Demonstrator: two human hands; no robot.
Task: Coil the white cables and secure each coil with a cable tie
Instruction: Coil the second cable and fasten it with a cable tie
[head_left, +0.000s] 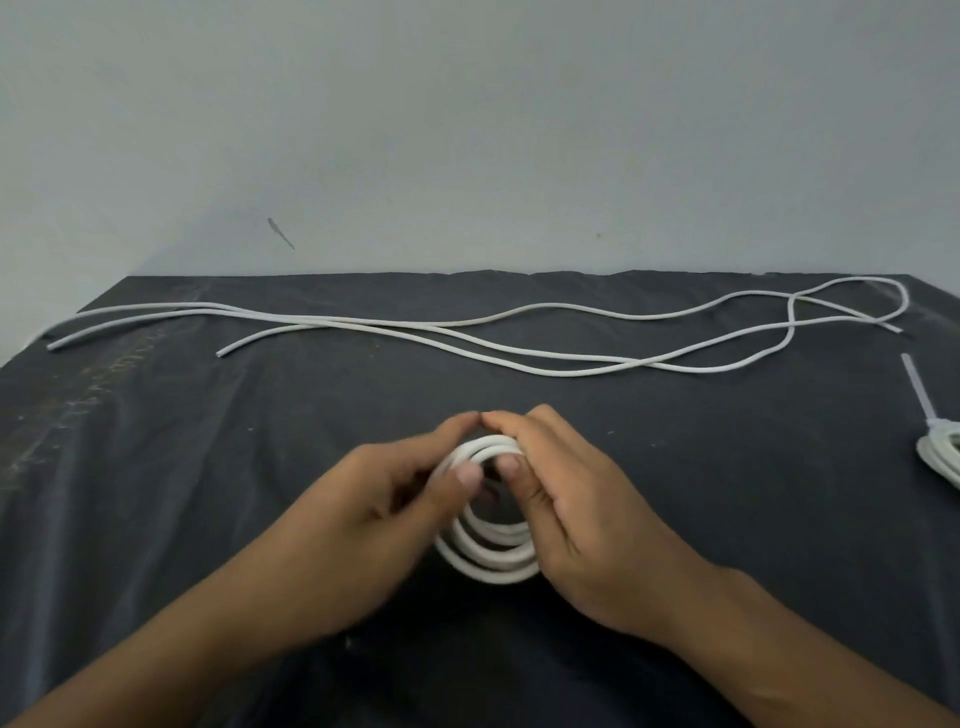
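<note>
Both hands pinch one round coil (491, 545) of smooth white cable near the desk's front middle: the left hand (363, 525) grips its left side, the right hand (571, 514) its right, fingertips meeting over the far arc. The coil stands tilted, its rings stacked toward the front edge. The desk (208, 467) wears a creased dark sheet. Loose cables (467, 338) run lengthwise along the back edge, crossing and looping near the right corner. At the right edge lies a tied coil (943, 457), its tie (918, 387) pointing backward.

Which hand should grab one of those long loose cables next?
Probably left. Both hands grip the coil, but the loose cables' near ends lie on the left side.
</note>
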